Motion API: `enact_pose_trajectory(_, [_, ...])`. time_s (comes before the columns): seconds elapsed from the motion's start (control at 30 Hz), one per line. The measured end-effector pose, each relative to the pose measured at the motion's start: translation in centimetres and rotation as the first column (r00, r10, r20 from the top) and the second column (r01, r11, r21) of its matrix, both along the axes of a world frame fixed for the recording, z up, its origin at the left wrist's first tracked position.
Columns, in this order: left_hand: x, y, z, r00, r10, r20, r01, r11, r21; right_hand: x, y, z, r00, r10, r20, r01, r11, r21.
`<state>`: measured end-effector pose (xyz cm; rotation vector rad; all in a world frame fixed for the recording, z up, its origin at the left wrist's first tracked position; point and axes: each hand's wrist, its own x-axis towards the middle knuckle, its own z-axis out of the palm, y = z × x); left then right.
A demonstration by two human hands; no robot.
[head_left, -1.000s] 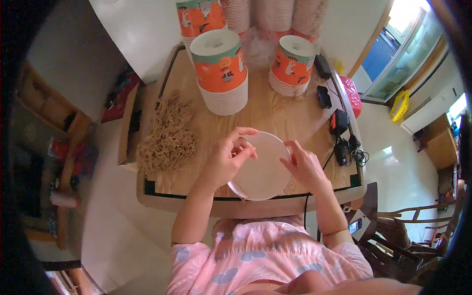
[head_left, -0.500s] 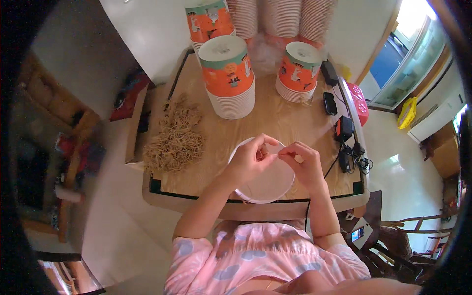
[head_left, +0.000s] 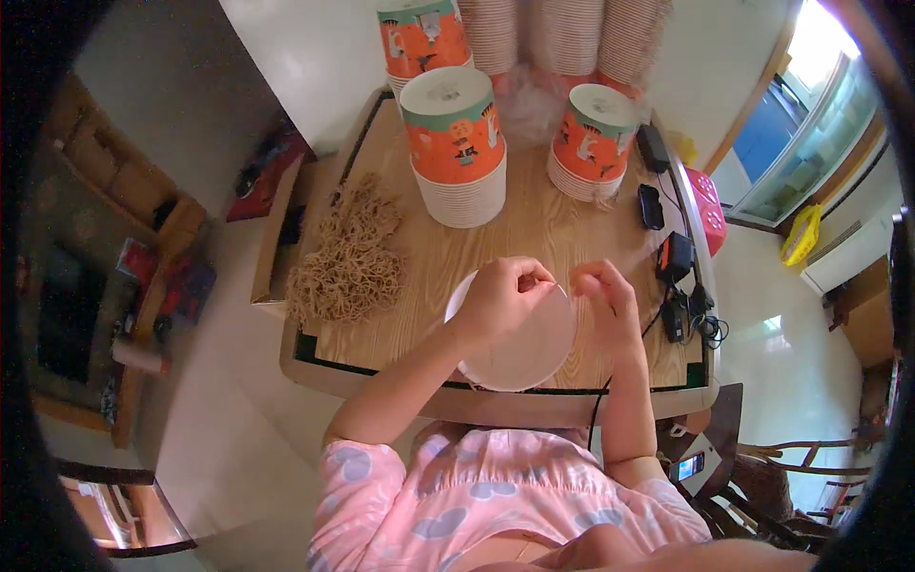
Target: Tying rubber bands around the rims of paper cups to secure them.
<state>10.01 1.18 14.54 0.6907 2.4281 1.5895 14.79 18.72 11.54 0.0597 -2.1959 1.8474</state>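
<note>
Legend: white round container [head_left: 519, 360] at the near edge of the worktop [head_left: 530, 214], beneath 2 hands. Left hand [head_left: 498, 303]: fingers pinched together, any held item too small to tell. Right hand [head_left: 612, 307]: fingers curled, just apart from the left; cannot tell whether grasping. Possible mishaps: container tipping off the edge, from a forearm's bump; any small item dropping, from a slack pinch. Counts: white round container, 1; orange-printed stacks [head_left: 459, 148], 3; paler stacks [head_left: 576, 38] behind, 3; brown cord heap [head_left: 348, 259], 1.

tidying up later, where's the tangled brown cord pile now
The head view shows the cord pile on the left side of the wood-grain table, left of the left hand.
</note>
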Motion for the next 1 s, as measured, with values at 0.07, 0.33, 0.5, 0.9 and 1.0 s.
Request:
enact_pose_trajectory(0.07, [-0.4, 0.0, -0.2, 0.998, -0.016, 0.060, 0.015, 1.000, 0.016, -0.1, 0.1, 0.5, 0.999, 0.035, -0.042, -0.034, 0.999, 0.031])
enact_pose_trajectory(0.33, [-0.9, 0.5, -1.3, 0.976, -0.067, 0.205, 0.055, 0.996, 0.066, -0.9, 0.7, 0.1, 0.979, 0.139, -0.150, -0.100, 0.966, 0.240])
enact_pose_trajectory(0.5, [-1.0, 0.3, -1.2, 0.982, -0.076, 0.173, 0.065, 0.995, 0.072, -0.8, 0.7, 0.5, 0.979, 0.159, -0.126, -0.121, 0.956, 0.268])
enact_pose_trajectory(0.9, [-0.6, 0.4, -2.0, 0.978, -0.006, -0.207, -0.026, 0.988, -0.153, -1.5, -0.1, -1.2, 0.998, 0.054, 0.022, -0.058, 0.936, 0.347])
enact_pose_trajectory(1.0, [-0.7, 0.2, -2.6, 0.966, 0.010, -0.257, -0.076, 0.966, -0.248, -1.7, 0.3, -2.9, 0.998, -0.025, 0.050, 0.015, 0.981, 0.193])
